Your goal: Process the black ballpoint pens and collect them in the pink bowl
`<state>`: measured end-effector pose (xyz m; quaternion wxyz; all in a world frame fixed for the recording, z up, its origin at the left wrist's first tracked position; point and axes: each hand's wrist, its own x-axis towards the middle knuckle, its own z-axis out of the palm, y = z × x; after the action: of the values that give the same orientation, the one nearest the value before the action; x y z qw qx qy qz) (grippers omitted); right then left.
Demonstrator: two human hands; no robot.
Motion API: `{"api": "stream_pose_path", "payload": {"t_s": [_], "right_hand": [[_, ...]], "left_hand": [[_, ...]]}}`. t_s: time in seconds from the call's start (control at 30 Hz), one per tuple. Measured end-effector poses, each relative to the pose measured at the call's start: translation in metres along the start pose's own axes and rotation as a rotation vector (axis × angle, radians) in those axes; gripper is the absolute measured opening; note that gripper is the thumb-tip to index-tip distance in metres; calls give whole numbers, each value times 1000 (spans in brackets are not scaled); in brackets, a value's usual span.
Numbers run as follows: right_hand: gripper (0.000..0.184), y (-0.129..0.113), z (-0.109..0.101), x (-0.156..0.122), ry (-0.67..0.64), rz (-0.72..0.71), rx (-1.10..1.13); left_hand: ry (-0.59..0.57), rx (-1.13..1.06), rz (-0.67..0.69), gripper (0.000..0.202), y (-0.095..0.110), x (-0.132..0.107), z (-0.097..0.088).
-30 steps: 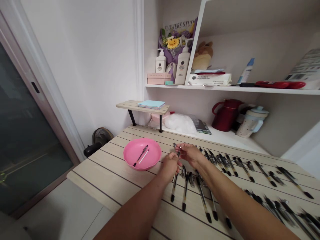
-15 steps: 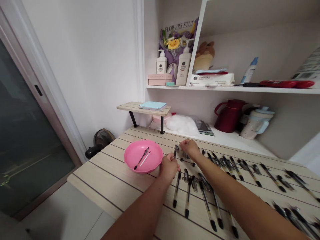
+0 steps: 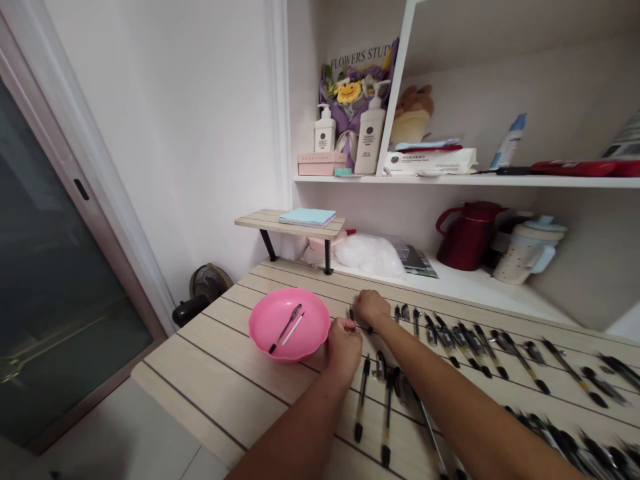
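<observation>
Low over the table, my left hand [image 3: 345, 345] is closed with its fingertips around a black pen [image 3: 351, 315], just right of the pink bowl [image 3: 260, 347]. Touching the pen's upper end is my right hand [image 3: 372, 311], its fingers curled closed; they hide that end of the pen. In the bowl lie a capped black gel pen [image 3: 285, 329] and a thin white refill with a dark tip [image 3: 293, 329]. Black-tipped pen parts [image 3: 363, 399] and clear caps with clips [image 3: 381, 367] lie in rows below and right of my hands, partly behind my right forearm.
More pen parts [image 3: 525, 363] spread over the slatted table [image 3: 210, 373] to the right. A small raised stand [image 3: 250, 220] holds a blue notepad [image 3: 307, 217]. Behind are a white plastic bag [image 3: 370, 255], a red jug [image 3: 469, 237] and a tumbler [image 3: 527, 250]. A fan [image 3: 209, 283] stands beyond the left edge.
My right hand has come down and left onto the top of the pen in my left hand, covering its clip end. The view has shifted slightly; the bowl's contents are the same.
</observation>
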<state>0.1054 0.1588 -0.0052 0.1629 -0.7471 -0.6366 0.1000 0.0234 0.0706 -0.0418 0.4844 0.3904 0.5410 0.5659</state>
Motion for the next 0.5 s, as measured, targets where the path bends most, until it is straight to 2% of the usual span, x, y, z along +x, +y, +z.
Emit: {"api": "stream_pose_path", "payload": {"t_s": [0.17,0.33,0.5], "right_hand": [[28,5,-10,4,-43,-9,-60],[28,9,-29,10,-113,-43,-92],[32,1,-24,-5,-334,-182,-130]], "left_hand": [[-8,72,30,22,-6,4,-1],[13,15,88,23,-9,6,1],[3,-18,112,22,-8,6,3]]}}
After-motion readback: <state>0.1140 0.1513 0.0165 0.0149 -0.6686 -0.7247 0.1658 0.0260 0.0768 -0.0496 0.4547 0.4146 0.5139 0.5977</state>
